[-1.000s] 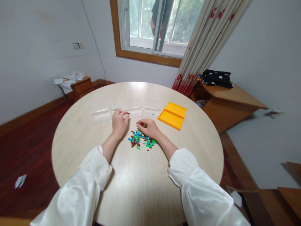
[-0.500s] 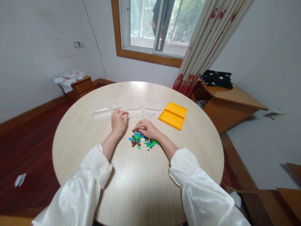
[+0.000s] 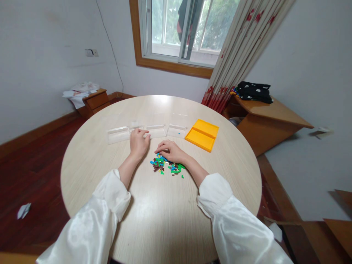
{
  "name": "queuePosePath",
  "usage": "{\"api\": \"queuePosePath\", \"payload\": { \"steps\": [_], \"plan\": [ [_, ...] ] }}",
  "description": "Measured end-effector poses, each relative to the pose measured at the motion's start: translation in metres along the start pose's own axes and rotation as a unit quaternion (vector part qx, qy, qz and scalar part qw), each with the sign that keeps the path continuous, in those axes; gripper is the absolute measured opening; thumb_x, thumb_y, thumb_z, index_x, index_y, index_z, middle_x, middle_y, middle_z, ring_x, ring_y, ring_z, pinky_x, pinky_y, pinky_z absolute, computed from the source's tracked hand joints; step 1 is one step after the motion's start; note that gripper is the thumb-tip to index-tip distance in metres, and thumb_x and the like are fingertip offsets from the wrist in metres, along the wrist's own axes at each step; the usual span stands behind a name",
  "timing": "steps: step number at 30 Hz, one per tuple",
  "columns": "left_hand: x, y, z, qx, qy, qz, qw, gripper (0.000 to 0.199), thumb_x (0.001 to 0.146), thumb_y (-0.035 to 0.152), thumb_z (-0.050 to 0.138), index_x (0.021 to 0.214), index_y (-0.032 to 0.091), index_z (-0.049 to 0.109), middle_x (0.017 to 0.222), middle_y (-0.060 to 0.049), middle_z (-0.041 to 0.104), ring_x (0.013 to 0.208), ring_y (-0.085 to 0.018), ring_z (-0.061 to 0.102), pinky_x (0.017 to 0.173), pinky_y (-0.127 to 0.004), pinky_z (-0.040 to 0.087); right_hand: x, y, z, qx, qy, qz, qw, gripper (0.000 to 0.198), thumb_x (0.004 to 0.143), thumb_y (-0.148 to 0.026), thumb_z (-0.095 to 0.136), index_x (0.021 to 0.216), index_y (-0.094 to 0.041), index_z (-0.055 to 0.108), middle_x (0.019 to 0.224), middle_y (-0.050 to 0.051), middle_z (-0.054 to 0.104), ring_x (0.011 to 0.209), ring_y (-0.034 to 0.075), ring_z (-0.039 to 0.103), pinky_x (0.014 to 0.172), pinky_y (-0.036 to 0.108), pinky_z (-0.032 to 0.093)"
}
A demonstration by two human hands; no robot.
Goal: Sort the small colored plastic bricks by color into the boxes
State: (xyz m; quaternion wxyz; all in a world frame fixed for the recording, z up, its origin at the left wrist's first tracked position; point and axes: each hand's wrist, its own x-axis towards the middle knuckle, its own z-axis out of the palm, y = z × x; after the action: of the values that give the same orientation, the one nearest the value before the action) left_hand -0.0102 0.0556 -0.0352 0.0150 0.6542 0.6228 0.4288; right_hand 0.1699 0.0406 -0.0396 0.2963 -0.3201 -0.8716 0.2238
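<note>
My left hand [image 3: 139, 143] is at the front of the clear plastic boxes, thumb and forefinger apart with nothing visible between them. One clear box [image 3: 118, 135] stands to its left, and another clear box [image 3: 158, 131] to its right. Part of a further box is hidden behind the hand. Over the far side of a pile of small toy bricks [image 3: 159, 163], my right hand [image 3: 172, 151] has its fingers bent loosely and apart. The bricks are blue, green, brown and a few yellow or white; the hand covers some. A small blue brick [image 3: 179, 134] lies in the rightmost clear box [image 3: 176, 129].
A yellow open case [image 3: 203, 134] lies to the right of the clear boxes on the round table [image 3: 162, 220]. A loose green brick [image 3: 182, 176] lies near the pile. Beyond the table stand a wooden desk [image 3: 275, 121] and a small cabinet [image 3: 96, 101].
The small dark brick between my left thumb and forefinger is gone from view, and those fingertips are apart. A green brick now lies loose at the pile's near right. My right hand has barely moved.
</note>
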Motion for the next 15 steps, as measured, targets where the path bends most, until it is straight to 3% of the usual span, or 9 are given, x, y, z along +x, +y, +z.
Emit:
{"api": "queuePosePath", "payload": {
  "steps": [8, 12, 15],
  "plan": [
    [-0.005, 0.006, -0.003, 0.037, 0.01, 0.019, 0.999, 0.016, 0.078, 0.025, 0.059, 0.088, 0.02, 0.07, 0.1, -0.011, 0.055, 0.096, -0.028, 0.048, 0.086, -0.045, 0.035, 0.001, -0.003, 0.0, 0.032, 0.034, 0.028, 0.999, 0.018, 0.075, -0.006, 0.061, 0.082, -0.018, 0.074, 0.083, 0.003, 0.065, 0.08, 0.013, 0.059, 0.078, 0.027, 0.046],
    [-0.005, 0.01, -0.005, -0.006, 0.021, 0.06, 0.998, 0.011, 0.079, 0.022, 0.056, 0.08, 0.019, 0.067, 0.09, -0.008, 0.057, 0.093, -0.025, 0.05, 0.085, -0.042, 0.036, 0.002, -0.002, 0.001, 0.059, 0.046, 0.052, 0.996, 0.013, 0.076, -0.009, 0.062, 0.077, -0.017, 0.073, 0.077, 0.003, 0.065, 0.074, 0.012, 0.058, 0.07, 0.024, 0.046],
    [-0.008, 0.014, -0.007, -0.059, -0.009, 0.1, 0.993, 0.01, 0.079, 0.02, 0.054, 0.076, 0.019, 0.064, 0.081, -0.005, 0.057, 0.086, -0.021, 0.052, 0.081, -0.036, 0.04, 0.002, -0.001, 0.002, 0.071, 0.055, 0.065, 0.994, 0.012, 0.074, -0.009, 0.062, 0.074, -0.016, 0.072, 0.076, 0.003, 0.065, 0.074, 0.012, 0.059, 0.067, 0.023, 0.046]
  ]
}}
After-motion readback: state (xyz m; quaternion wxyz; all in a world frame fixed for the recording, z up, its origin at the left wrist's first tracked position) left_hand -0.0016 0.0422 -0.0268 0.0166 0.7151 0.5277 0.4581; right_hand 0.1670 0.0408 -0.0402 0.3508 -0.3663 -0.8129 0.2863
